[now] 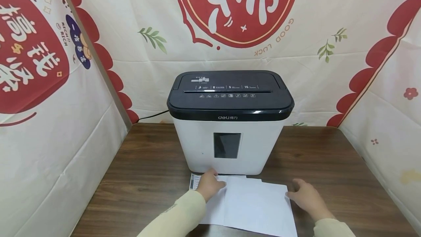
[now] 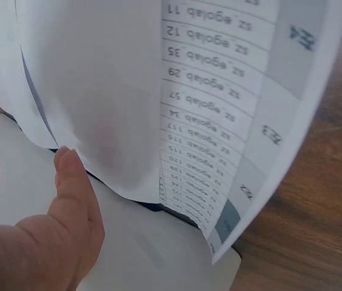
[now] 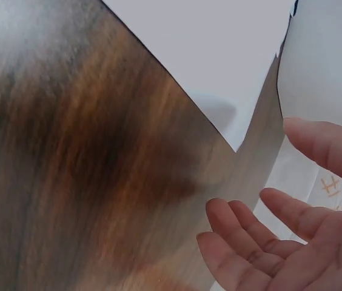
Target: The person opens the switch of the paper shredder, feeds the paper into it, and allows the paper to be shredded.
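Several overlapping sheets of paper [image 1: 260, 207] lie on the wooden table, most of them blank on the side facing up. At their left edge a printed sheet [image 2: 207, 91] with rows of text shows from under the blank ones. My left hand [image 1: 209, 185] is over the far left part of the sheets, close to the shredder's base; its fingertips touch or nearly touch the paper edge, with thumb and fingers apart. Beside the sheets' far right corner, my right hand [image 1: 309, 200] has its fingers spread and loosely bent, with nothing between them.
A white paper shredder [image 1: 197, 145] with a black top stands right behind the sheets. The feed slot [image 1: 227, 91] runs across its lid. A black cord [image 1: 152, 115] leads off to the left. Printed cloth [image 1: 158, 79] hangs behind and on both sides.
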`<state>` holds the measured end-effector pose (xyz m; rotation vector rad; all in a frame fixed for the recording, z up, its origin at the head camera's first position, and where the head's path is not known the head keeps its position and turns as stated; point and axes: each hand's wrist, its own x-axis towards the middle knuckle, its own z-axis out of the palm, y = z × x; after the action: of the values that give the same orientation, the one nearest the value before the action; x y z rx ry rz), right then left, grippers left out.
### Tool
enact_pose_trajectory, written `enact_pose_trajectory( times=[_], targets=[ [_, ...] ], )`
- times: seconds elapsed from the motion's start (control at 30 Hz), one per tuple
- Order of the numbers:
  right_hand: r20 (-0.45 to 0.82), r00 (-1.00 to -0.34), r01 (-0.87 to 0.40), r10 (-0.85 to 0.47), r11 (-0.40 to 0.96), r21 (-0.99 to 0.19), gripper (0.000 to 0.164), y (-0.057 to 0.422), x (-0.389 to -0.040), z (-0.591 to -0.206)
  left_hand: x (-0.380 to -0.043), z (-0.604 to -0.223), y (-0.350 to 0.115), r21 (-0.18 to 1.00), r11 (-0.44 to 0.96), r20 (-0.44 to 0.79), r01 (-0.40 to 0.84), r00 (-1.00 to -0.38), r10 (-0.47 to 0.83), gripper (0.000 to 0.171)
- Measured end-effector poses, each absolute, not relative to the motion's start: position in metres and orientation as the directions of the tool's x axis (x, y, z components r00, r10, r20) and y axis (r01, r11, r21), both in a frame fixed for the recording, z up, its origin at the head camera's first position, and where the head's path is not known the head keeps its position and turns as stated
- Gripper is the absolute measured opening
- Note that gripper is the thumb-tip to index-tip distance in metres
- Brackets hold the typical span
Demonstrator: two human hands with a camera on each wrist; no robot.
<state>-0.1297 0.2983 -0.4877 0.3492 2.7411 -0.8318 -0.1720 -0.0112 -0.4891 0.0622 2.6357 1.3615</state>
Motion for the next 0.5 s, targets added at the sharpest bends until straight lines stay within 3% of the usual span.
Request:
enact_pose_trajectory(
  times=[0.5],
  targets=[
    [-0.284, -0.945, 0.28, 0.162, 0.849, -0.447, 0.058, 0.285, -0.127, -0.5, -0.17, -0.493, 0.007, 0.737, 0.666, -0.207, -0.114, -0.976, 0.063, 0.047]
  ],
)
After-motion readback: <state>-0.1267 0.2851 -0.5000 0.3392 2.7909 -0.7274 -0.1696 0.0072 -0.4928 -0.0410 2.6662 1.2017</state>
